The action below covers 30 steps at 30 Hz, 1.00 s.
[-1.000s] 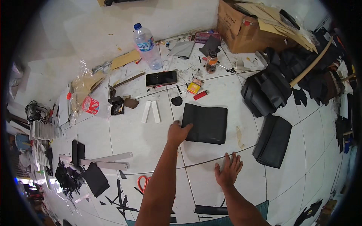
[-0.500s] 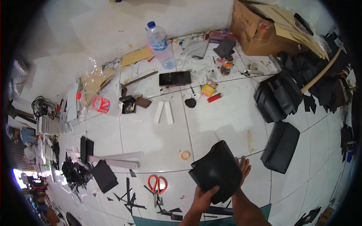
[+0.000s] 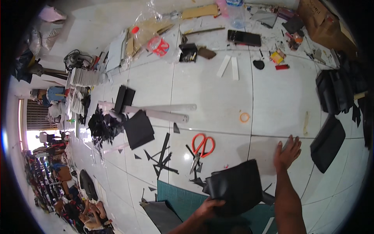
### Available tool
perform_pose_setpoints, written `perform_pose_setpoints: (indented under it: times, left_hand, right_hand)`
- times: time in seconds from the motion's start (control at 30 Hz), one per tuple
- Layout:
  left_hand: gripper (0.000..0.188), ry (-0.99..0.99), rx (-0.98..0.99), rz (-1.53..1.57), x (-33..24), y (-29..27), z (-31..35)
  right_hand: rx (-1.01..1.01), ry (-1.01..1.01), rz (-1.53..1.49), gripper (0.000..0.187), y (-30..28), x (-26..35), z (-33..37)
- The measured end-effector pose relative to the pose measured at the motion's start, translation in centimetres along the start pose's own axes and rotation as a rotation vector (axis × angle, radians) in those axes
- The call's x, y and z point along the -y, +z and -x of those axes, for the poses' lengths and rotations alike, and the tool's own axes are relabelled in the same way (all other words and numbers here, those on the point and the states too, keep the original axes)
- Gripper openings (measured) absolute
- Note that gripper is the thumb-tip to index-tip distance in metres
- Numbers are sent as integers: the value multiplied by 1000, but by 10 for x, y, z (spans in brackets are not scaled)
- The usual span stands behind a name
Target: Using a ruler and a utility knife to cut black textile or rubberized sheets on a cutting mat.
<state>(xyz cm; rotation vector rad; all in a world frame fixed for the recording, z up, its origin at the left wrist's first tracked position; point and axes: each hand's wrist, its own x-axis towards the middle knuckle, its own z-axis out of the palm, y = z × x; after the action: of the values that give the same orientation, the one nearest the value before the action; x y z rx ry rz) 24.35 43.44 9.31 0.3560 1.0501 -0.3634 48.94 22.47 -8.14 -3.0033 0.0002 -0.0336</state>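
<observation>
My left hand (image 3: 209, 206) grips the lower left edge of a folded black leather-like piece (image 3: 235, 186), thumb on top. The piece is held over a green cutting mat (image 3: 175, 197). To its right, my right hand (image 3: 287, 153) is apart from it, fingers stretched out low over the white tiled floor. Right of that hand lies another folded black piece (image 3: 328, 144). Orange-handled scissors (image 3: 202, 150) rest beyond the mat, among thin black strips (image 3: 165, 158). A dark sheet (image 3: 161, 214) lies at the mat's left edge.
An orange tape ring (image 3: 244, 117) lies mid-floor. Farther off are two white bars (image 3: 230, 67), a phone (image 3: 244, 38), a red lighter (image 3: 282, 67) and plastic bottles. Black scraps (image 3: 103, 126) and square black sheets (image 3: 139, 129) lie left. Another person (image 3: 93, 218) sits at lower left.
The view has turned left. My right hand has come away from the folded black piece and moved right. My left hand has brought the piece nearer, over the mat.
</observation>
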Motion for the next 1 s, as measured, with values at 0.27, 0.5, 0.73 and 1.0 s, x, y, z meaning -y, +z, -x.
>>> perform_pose_setpoints:
  times: [0.27,0.5,0.73,1.0]
  left_hand:
    - [35,-258,-251,-270,89,-220,24]
    - [50,178,-608,-914,92,-211,38]
    - [61,771,-904,-1308,132,-243,31]
    - [50,1023,-1132,-1113,42,-342,84]
  right_hand:
    - [-141,-38,-11,56,13,-2,6]
    - [-216,-89,-6,57,21,-2,4]
    - [-179,-106,23,72,27,-9,1]
    - [140,-12,45,77,43,-55,-36]
